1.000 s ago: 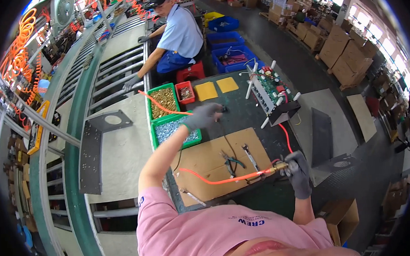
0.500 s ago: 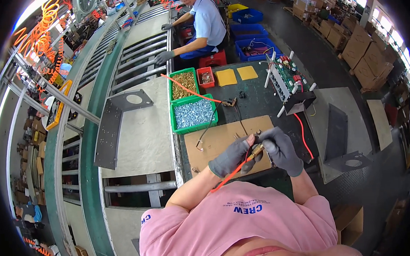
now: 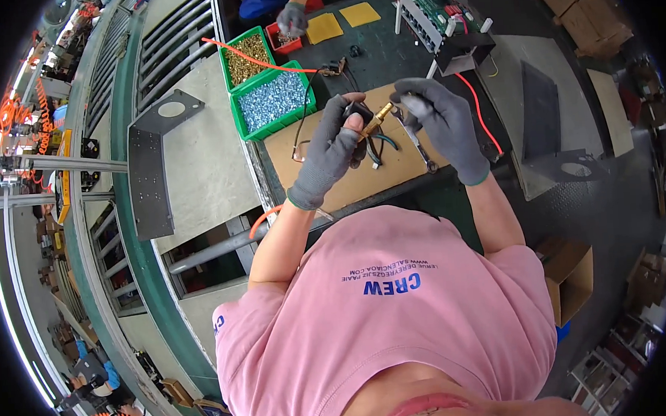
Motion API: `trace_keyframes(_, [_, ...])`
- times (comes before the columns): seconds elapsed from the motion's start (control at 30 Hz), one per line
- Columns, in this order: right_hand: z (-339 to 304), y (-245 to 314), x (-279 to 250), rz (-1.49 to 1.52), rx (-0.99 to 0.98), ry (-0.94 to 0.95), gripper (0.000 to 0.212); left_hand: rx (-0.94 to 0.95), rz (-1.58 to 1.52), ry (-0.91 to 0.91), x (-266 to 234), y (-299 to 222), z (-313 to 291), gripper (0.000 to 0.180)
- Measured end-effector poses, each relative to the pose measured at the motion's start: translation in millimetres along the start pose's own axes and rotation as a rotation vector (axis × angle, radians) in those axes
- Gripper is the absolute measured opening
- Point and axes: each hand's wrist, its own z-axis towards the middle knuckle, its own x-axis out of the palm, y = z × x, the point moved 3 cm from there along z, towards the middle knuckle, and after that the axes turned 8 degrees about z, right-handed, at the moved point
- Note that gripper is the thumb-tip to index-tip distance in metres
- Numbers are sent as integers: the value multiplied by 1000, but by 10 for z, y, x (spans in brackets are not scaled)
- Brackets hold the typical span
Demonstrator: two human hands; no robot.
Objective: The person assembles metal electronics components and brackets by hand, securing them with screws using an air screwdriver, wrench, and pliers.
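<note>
My left hand (image 3: 329,160), in a grey glove, is closed round a brass hose fitting (image 3: 378,120) and a black part (image 3: 358,112) beside it. The fitting points up and to the right. Just beyond its tip is my gloved right hand (image 3: 448,125), thumb and fingers bent together; whatever they pinch is too small to make out. An open-ended wrench (image 3: 418,143) runs below those fingers over the cardboard sheet (image 3: 332,184). Pliers with dark teal handles (image 3: 379,148) lie on the cardboard between my hands. An orange hose (image 3: 265,220) shows beside my left forearm.
Green bins hold brass parts (image 3: 246,61) and silvery parts (image 3: 272,100). A co-worker's gloved hand (image 3: 293,20) is over a red bin (image 3: 282,41). A circuit board unit (image 3: 444,21) stands at the far right. Left lies a roller conveyor with a black bracket (image 3: 149,171).
The view has shifted, and my hands are farther apart. My right hand has come off the brass fitting, which stays in my left. The co-worker's hand has moved over the red bin.
</note>
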Motion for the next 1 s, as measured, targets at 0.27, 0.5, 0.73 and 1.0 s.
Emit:
trace_keyframes(0.27, [25, 62, 92, -290, -349, 145, 26, -21, 9, 4, 11, 94, -22, 46])
trace_keyframes(0.5, [15, 148, 68, -324, -254, 307, 21, -57, -39, 39, -28, 135, -35, 46])
trace_keyframes(0.73, [9, 226, 58, -403, -302, 506, 22, -152, -144, 129, 44, 98, -117, 41])
trace_keyframes(1.0, [-137, 70, 75, -603, -441, 538, 15, -168, -142, 113, 157, 124, -264, 36])
